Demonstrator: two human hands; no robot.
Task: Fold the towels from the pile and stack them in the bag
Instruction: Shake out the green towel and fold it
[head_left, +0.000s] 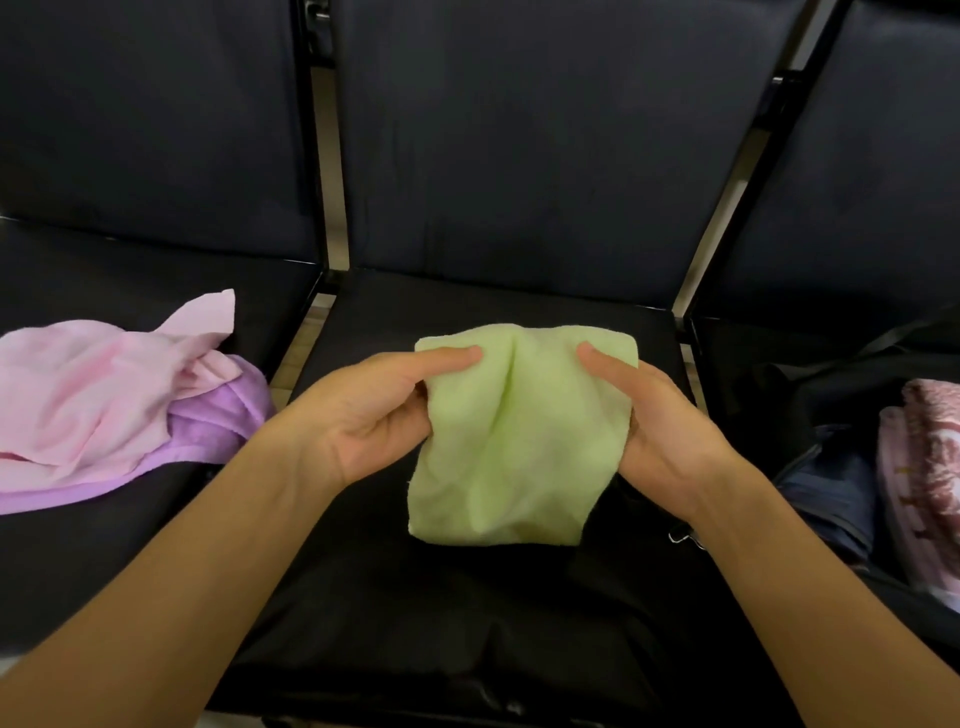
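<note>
1. Dark padded seats stood in a row under the camera, and the middle seat's bare cushion filled the near foreground between the person's two forearms.
2. Above that cushion the green towel was held up, partly folded, with a soft crease down its middle and its lower edge hanging free just over the seat.
3. The left hand gripped the towel's left edge, thumb laid flat across the front and fingers curled behind the cloth.
4. The right hand pinched the right edge the same way, thumb on the front face.
5. On the left seat lay the pile: a crumpled pink towel on top of a purple towel, whose rim reached almost to the seat's right edge, well apart from the left hand.
6. On the right seat sat the open black bag, holding a folded pink patterned towel beside a dark blue cloth.
7. Bare cushion lay between the green towel and the bag's near rim.
8. Farthest back rose the seat backrests, separated by narrow gaps.
</note>
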